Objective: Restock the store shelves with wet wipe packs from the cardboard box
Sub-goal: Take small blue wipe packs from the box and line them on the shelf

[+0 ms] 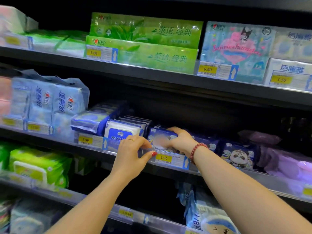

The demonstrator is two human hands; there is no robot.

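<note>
your right hand (181,138) clamps the blue wipe pack (162,136); your left hand (133,149) pinches its front edge. push it level behind the price rail (170,160).

dark metal shelves (152,73), four tiers in view. top tier: green tissue packs (145,43), blue cartoon pack (236,48). middle shelf (94,152): tall blue tissue packs (50,102), white-blue wipe packs (123,130), dark blue wipe packs (162,137), panda pack (238,155), purple packs (283,162). below: green wipe pack (37,166)
</note>
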